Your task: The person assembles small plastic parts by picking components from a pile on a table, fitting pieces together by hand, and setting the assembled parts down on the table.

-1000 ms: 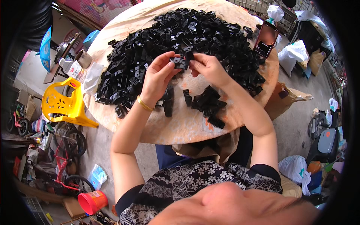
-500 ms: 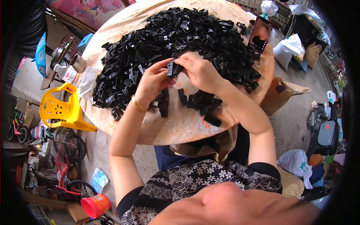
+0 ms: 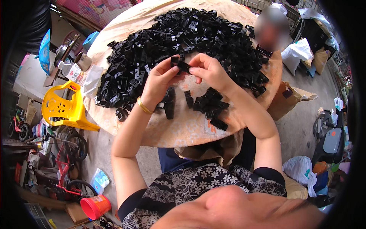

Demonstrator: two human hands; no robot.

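Observation:
Between my two hands, just above the near edge of a large heap of small black plastic parts (image 3: 141, 49), is one black plastic part (image 3: 183, 66). My left hand (image 3: 162, 78), with a gold bangle at its wrist, pinches the part's left end between thumb and fingers. The thumb and forefinger of my right hand (image 3: 209, 70) close on its right end. Its exact kind is too small to tell. Nearer me lie a small group of black parts (image 3: 211, 103) and, partly behind my left wrist, a few more black pieces (image 3: 169, 108).
The heap rests on a round table with a beige cloth (image 3: 164, 133). A yellow plastic chair (image 3: 63, 107) stands at its left, near a red bucket (image 3: 95, 207) and a red bicycle (image 3: 63, 168). An open brown paper bag (image 3: 286, 101) and white sacks (image 3: 295, 53) are at the right.
The black part has been turned in my fingers; its pale flat face no longer shows. My right hand has moved slightly right, with fingers more extended. The whole view has shifted a little.

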